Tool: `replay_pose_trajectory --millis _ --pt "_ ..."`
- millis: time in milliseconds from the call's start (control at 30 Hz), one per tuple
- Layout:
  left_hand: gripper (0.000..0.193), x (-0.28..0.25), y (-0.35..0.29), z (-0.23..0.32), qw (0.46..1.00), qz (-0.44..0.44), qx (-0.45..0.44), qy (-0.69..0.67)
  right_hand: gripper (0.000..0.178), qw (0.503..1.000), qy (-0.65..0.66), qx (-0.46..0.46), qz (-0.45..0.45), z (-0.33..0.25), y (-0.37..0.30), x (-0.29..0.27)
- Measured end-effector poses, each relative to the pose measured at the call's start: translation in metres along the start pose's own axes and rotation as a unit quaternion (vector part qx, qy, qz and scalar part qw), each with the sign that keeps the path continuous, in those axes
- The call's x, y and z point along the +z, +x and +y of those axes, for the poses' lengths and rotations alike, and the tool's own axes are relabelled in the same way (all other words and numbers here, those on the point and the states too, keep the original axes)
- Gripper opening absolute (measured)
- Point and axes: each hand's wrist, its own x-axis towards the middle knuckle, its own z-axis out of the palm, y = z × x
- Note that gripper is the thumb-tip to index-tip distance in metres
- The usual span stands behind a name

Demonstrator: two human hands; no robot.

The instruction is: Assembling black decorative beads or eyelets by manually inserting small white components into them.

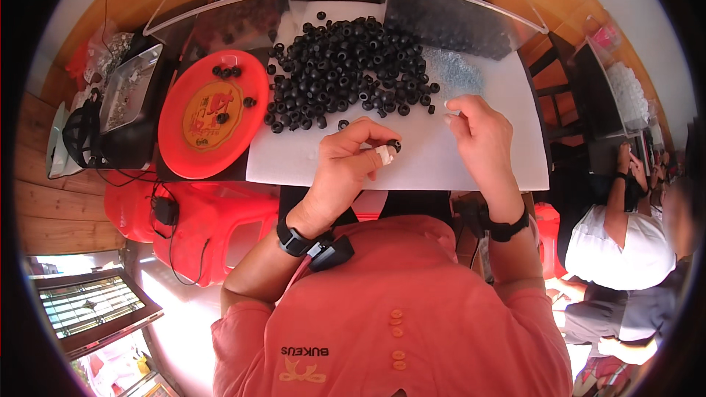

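Black rubber rings, small and round like beads with a hole through each, lie heaped on a white mat spread over the worktable, seen from a camera on the worker's head looking down. The left hand rests on the mat just below the heap, its fingers curled in tight, pinching a single black ring at the fingertips; a strip of white tape wraps one finger. The right hand sits just beside it, apart from it, fingers bent and half closed with the tips touching the mat; whether it holds anything cannot be told. Near its fingertips, at the right edge of the heap, lies a patch of small clear rings. To the left of the mat sits a red plate, holding only a handful of black rings near its upper rim and middle. Judging from that, the work looks barely started: a few pieces set aside, the big heap untouched. Behind the mat stand two clear plastic bins, the left bin and the right bin, each with more black rings inside. A dark tray of small metal parts stands further left. At the far right edge another person in a white top sits at a neighbouring table.
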Motion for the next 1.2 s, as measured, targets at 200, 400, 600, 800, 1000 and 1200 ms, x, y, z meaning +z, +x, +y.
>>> replay_pose_trajectory --millis 200,400,600,800,1000,1200 --pt "0.018 -0.008 -0.001 -0.009 0.992 -0.003 -0.029 -0.121 0.011 0.966 -0.241 -0.049 -0.076 0.003 0.017 0.019" --pt "0.016 -0.008 -0.001 -0.012 0.989 0.002 -0.024 -0.145 0.010 0.955 -0.267 -0.109 -0.078 -0.001 0.015 0.012" --pt "0.016 -0.008 -0.002 -0.010 0.992 -0.011 -0.008 -0.125 0.009 0.965 -0.230 -0.100 -0.079 -0.001 0.014 0.014" --pt "0.016 -0.008 -0.002 -0.011 0.991 -0.008 -0.008 -0.131 0.006 0.955 -0.249 -0.151 -0.054 -0.004 0.012 0.020" --pt "0.023 -0.009 -0.003 -0.013 0.991 -0.001 -0.012 -0.131 0.009 0.956 -0.225 -0.174 -0.069 -0.012 0.001 0.011" --pt "0.024 -0.009 -0.003 -0.012 0.992 -0.009 -0.010 -0.125 0.011 0.978 -0.157 -0.138 -0.007 -0.003 -0.004 0.012"
